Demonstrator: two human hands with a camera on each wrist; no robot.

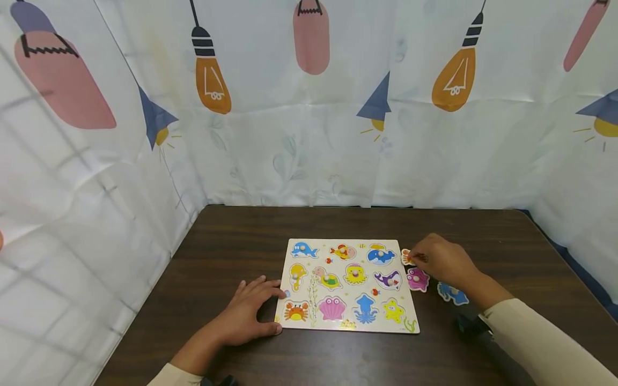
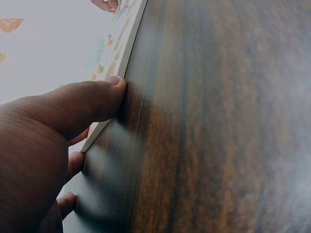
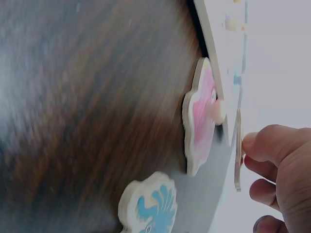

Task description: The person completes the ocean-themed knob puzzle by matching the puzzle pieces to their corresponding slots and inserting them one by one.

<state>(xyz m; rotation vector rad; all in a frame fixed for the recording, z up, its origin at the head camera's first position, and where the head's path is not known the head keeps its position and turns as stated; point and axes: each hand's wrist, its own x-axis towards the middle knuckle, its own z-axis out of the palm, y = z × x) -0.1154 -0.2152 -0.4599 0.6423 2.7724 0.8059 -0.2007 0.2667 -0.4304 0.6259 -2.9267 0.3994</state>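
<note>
A wooden peg puzzle board with sea-animal pieces set in it lies flat on the table. My left hand holds steady at the board's lower left corner, thumb at the near edge and fingertips along the left edge. Just off the board's right edge, my right hand pinches an orange-and-white puzzle piece; the right wrist view shows that piece edge-on at the thumb tip. Below that hand lie a pink puzzle piece close beside the board and a blue puzzle piece farther right.
The dark wood-grain table extends around the board. A white printed curtain hangs behind it and along the left side. Wooden knobs stand up from the pieces, such as on the pink one.
</note>
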